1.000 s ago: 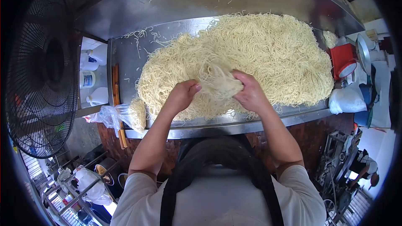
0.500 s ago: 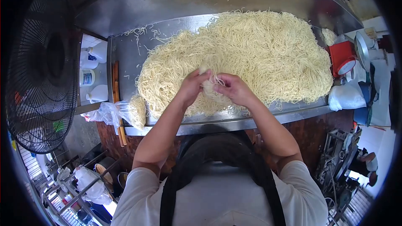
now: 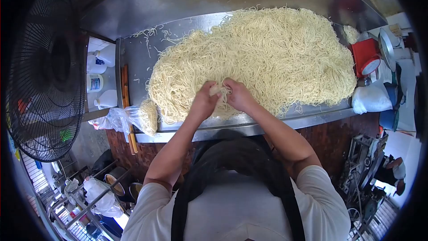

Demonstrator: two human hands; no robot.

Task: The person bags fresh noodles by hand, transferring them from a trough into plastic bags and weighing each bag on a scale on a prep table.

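A broad heap of pale noodles (image 3: 285, 58) covers much of the metal worktop. Close to its near edge, my left hand (image 3: 206, 100) and my right hand (image 3: 238, 95) are drawn together with fingers curled. A small bunch of noodles (image 3: 220, 90) shows between them, gripped from both sides. The bunch is slightly blurred, and the strands inside my fingers are hidden. To the left of the heap, a clear plastic bag (image 3: 143, 118) with noodles in it lies at the worktop's front edge.
A red scale (image 3: 366, 56) stands at the right end, with a white plastic bag (image 3: 370, 99) in front of it. Wooden sticks (image 3: 125, 89) lie along the left edge. White jugs (image 3: 106, 100) and a large fan (image 3: 44, 69) are further left. Another person (image 3: 394, 169) is at far right.
Both hands have come slightly closer together and lower. The noodle bunch that hung loose above and below my fingers is now a compact clump between them.
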